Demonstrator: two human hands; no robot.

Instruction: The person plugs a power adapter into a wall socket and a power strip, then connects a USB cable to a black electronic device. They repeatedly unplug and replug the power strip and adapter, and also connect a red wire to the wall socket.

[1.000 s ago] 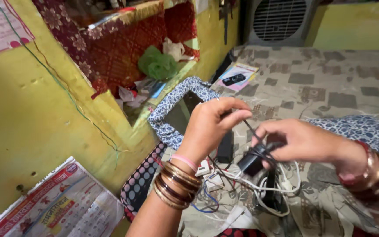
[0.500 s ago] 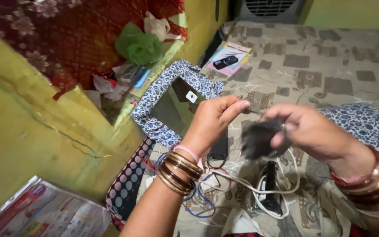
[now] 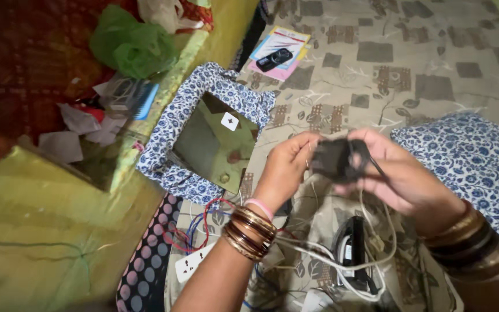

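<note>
Shifted since half a second ago: both hands raised and drawn together, view swung toward the blue floral-framed mirror (image 3: 215, 141). Left hand (image 3: 287, 167) pinched with fingertips against the near edge of the small black adapter (image 3: 335, 159). Right hand (image 3: 399, 173) closed around the adapter's far side, a thin black cord looped over its fingers. Adapter held above the patterned bedsheet (image 3: 423, 63), over a tangle of white cables (image 3: 342, 266) and a second black charger (image 3: 353, 248); white extension socket (image 3: 194, 263) lower left. Judged step: untangling or winding the cord. Next move likely calls for steady right-hand grip while freeing slack, avoiding snags below.
</note>
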